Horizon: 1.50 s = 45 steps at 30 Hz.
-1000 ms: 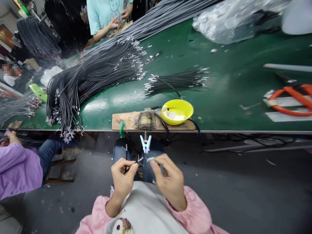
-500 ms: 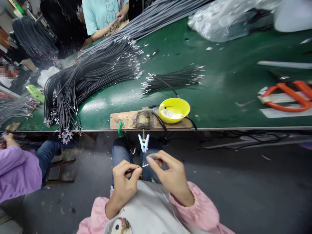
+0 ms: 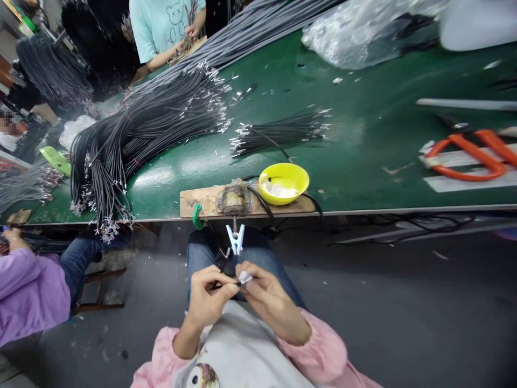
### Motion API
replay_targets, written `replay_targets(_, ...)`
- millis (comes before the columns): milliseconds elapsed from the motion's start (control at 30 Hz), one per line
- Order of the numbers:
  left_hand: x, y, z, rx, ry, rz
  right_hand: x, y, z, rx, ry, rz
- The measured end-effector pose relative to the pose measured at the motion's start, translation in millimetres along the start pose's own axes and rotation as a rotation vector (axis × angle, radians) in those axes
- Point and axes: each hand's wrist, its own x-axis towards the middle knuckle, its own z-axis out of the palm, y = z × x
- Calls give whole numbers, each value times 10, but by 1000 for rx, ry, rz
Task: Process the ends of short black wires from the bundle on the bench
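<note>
Above my lap, my left hand [image 3: 210, 295] pinches a short black cable [image 3: 237, 284] near its stripped, silvery end. My right hand [image 3: 270, 297] is closed at that end, and a small whitish scrap [image 3: 244, 276] shows at its fingertips; its exact kind I cannot make out. The two hands almost touch. Just beyond them a light blue clothes peg [image 3: 235, 239] is fixed to the shaft of a small grimy motor [image 3: 234, 199]. The motor sits on a wooden board [image 3: 189, 205] at the table's edge, beside a yellow bowl [image 3: 301, 186] with white material in it.
On the green table [image 3: 363, 145] lie a small bundle of black cables [image 3: 283, 132], a large cable heap [image 3: 161, 118], orange-handled scissors [image 3: 464, 156] and a clear plastic bag [image 3: 355, 37]. A person in light blue [image 3: 161, 32] works across the table; another in purple [image 3: 36, 285] sits left.
My right hand has moved left and closed in on the cable end, which was bare between the hands. The left hand keeps its pinch. The view has shifted slightly.
</note>
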Motion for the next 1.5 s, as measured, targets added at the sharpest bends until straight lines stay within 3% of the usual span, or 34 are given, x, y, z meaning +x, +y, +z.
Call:
replay_targets(67, 29, 12, -23, 11, 33, 39, 48, -7, -9, 182, 3, 236)
replay_targets(167, 53, 46, -45, 20, 77, 78, 196, -79, -67, 112, 121, 392)
replay_targets(233, 58, 64, -45, 15, 100, 100, 333, -141, -96, 55, 228, 351)
replay_targets(300, 66, 72, -35, 2, 124, 125, 471, -191, -87, 66, 249, 319)
replay_targets(467, 144, 56, 5, -41, 190, 193, 681, -180, 41, 224, 124, 384)
replay_targets(800, 261, 14, 20, -73, 207, 187, 732, -23, 48, 590, -161, 383)
replay_targets(933, 253, 10, 26, -49, 210, 163, 754, -12, 83, 621, -49, 324)
replay_targets(1100, 252, 26, 39, -21, 191, 142, 771, -61, 109, 554, 103, 381)
replay_targets(1500, 257, 0, 50, 2, 185, 155, 670, -22, 44, 502, 53, 438)
